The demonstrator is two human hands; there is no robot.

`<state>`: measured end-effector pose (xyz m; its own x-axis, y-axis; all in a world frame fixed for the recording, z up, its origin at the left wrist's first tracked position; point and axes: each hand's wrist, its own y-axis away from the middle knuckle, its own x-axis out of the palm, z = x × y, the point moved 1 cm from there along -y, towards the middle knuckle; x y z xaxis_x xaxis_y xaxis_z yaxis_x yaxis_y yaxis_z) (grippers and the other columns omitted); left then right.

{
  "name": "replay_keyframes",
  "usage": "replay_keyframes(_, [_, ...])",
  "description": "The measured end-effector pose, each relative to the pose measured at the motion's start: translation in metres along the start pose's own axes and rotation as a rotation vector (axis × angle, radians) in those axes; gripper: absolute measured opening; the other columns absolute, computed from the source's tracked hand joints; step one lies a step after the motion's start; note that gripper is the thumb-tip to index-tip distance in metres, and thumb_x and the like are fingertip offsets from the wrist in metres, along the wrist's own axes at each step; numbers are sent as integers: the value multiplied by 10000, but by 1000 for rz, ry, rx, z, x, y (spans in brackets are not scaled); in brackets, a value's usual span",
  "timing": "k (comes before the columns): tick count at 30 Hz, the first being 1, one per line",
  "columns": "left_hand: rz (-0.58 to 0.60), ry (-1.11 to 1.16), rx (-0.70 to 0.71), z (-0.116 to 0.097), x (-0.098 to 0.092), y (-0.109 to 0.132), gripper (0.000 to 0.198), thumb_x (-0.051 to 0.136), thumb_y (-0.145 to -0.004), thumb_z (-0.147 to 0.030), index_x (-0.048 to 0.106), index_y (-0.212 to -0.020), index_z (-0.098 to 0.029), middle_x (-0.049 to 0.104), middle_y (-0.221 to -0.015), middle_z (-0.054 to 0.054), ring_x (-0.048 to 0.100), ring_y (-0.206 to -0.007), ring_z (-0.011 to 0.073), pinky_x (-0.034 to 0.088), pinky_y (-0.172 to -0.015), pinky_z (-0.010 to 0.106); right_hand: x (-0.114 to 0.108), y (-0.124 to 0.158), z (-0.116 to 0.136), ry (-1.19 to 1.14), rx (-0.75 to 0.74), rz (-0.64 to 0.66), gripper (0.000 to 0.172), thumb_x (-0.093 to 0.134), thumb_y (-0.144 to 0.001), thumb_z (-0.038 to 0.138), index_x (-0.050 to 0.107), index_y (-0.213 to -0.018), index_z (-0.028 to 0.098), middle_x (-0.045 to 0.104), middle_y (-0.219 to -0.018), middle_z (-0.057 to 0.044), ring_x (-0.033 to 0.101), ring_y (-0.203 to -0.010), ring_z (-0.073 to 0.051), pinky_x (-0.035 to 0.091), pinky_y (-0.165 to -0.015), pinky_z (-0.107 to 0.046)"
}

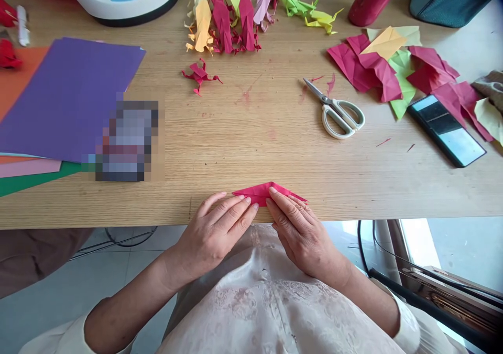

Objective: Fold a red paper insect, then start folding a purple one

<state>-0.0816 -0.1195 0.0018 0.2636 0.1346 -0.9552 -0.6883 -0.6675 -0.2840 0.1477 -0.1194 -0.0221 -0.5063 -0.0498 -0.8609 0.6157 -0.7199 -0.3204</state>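
Observation:
A folded piece of crimson paper lies flat at the near edge of the wooden table. My left hand presses its fingertips on the paper's left part. My right hand lies over its right part, fingers flat on the fold. Both hands rest at the table's front edge, close together, almost touching at the fingertips.
White-handled scissors lie right of centre. Beside them sits a dark phone and crumpled red, yellow and green sheets. Folded paper figures are heaped at the back; one small red figure stands alone. Coloured sheets are stacked left.

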Motion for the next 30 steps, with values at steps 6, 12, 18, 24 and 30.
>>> replay_keyframes(6, [19, -20, 25, 1, -1, -3, 362, 540, -951, -52, 636, -1295, -108, 715, -1259, 113, 637, -1174, 248, 450, -1076, 469, 1, 0, 0, 7, 5, 3, 644, 478, -1000, 76, 244, -1599, 110, 471, -1539, -206, 420, -1460, -288, 472, -1154, -477])
replay_keyframes(12, [23, -82, -23, -4, -2, -2, 356, 585, -969, -147, 625, -1320, -108, 725, -1251, 92, 646, -1161, 235, 371, -1152, 452, 2, 1, 0, 13, -2, -1, 633, 486, -994, 70, 268, -1589, 88, 481, -1528, -216, 424, -1457, -293, 472, -1153, -478])
replay_keyframes(18, [34, -69, -54, -11, -2, 0, 390, 580, -986, -209, 594, -1355, -84, 642, -1399, 106, 592, -1291, 232, 258, -1239, 430, 2, 1, 0, 4, 12, -10, 645, 478, -1001, 84, 244, -1602, 121, 481, -1536, -192, 438, -1449, -284, 471, -1154, -473])
replay_keyframes(24, [23, 9, -24, -12, 6, 3, 425, 521, -985, -140, 557, -1406, -97, 605, -1434, 142, 550, -1358, 258, 329, -1213, 431, 3, 1, 0, -13, 19, -18, 661, 472, -998, 75, 224, -1609, 131, 467, -1549, -179, 448, -1443, -281, 464, -1164, -459])
replay_keyframes(30, [51, -32, -74, -19, 8, 3, 436, 539, -1010, -237, 543, -1420, -89, 573, -1467, 120, 559, -1343, 247, 223, -1260, 435, 4, 1, -1, 20, 3, -22, 664, 480, -997, 79, 221, -1607, 119, 495, -1525, -189, 454, -1439, -280, 476, -1150, -460])
